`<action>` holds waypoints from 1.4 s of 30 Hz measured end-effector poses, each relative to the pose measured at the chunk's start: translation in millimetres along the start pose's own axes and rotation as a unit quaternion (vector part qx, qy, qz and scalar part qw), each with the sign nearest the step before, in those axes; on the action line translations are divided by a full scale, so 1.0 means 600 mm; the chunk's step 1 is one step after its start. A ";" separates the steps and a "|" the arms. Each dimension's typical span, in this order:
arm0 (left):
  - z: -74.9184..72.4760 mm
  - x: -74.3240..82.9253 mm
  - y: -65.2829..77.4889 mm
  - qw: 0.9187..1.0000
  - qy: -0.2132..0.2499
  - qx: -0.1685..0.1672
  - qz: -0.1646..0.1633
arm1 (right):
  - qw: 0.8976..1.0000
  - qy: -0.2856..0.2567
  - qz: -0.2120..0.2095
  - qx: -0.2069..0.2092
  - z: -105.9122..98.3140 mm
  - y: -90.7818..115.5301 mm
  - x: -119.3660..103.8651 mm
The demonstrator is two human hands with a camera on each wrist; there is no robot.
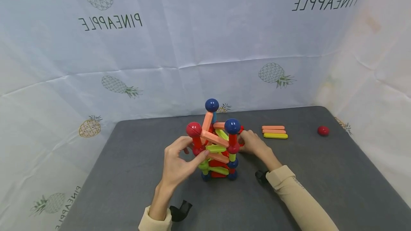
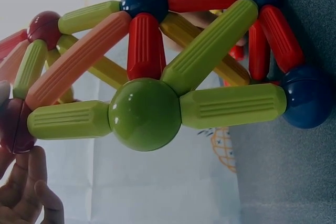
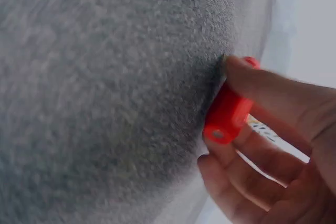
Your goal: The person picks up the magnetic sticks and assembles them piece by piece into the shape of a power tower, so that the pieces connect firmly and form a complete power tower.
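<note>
A tower of coloured balls and ribbed sticks [image 1: 218, 158] stands upright on the dark table [image 1: 138, 159]. At its left side my left hand [image 1: 179, 163] grips a red ball [image 2: 16, 124] between thumb and fingers. Below that ball, the left wrist view shows a green ball [image 2: 144, 114] joined to light-green sticks. My right hand [image 1: 255, 143] is behind the tower's right side, low over the table. Between its thumb and fingers it pinches a short red stick [image 3: 229, 111], apart from the tower in the right wrist view.
To the right lie two orange sticks [image 1: 273, 129] and a yellow stick [image 1: 275, 135]. Farther right is a loose red ball [image 1: 323, 130]. A pineapple-print cloth [image 1: 192, 38] hangs behind the table. Black straps [image 1: 181, 211] hang at both wrists.
</note>
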State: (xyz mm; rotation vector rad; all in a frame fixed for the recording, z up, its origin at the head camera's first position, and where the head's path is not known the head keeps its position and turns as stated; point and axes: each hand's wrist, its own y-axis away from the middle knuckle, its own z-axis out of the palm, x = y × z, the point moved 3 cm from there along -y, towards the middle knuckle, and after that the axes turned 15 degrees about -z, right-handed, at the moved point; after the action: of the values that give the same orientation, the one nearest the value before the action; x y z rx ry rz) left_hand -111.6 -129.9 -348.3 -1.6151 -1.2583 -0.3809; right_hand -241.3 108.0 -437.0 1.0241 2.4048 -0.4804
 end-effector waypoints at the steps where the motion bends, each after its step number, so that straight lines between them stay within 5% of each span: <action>1: 0.000 0.000 0.000 1.000 0.000 0.000 0.000 | 1.000 0.005 -0.001 0.007 -0.003 0.001 -0.001; 8: -0.001 -0.001 0.002 1.000 -0.002 0.000 -0.002 | 0.996 -0.004 -0.025 0.086 -0.052 0.010 -0.026; 13: 0.000 -0.001 0.002 1.000 -0.005 -0.002 -0.005 | 0.980 -0.010 -0.074 0.182 -0.105 0.028 -0.062; 18: 0.000 0.000 0.002 1.000 -0.006 -0.002 -0.005 | 0.952 -0.018 -0.111 0.286 -0.169 0.049 -0.116; 25: 0.000 0.000 0.001 1.000 -0.007 0.001 0.000 | 0.890 -0.019 -0.238 0.389 -0.237 0.077 -0.211; 29: -0.001 0.000 0.000 1.000 -0.008 0.003 0.004 | 0.864 -0.010 -0.310 0.397 -0.252 0.086 -0.265; 32: -0.001 0.001 -0.001 1.000 -0.009 0.002 0.005 | 0.855 -0.003 -0.351 0.382 -0.249 0.088 -0.297; 42: -0.004 0.005 -0.003 1.000 -0.012 0.012 0.009 | 0.864 -0.009 -0.407 0.296 -0.207 0.069 -0.325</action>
State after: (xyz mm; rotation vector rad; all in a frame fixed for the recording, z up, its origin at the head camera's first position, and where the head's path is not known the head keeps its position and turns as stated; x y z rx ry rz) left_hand -111.4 -130.4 -344.3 -1.6147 -1.2612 -0.3354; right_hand -128.7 84.0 -232.6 0.1081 2.6385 -1.5769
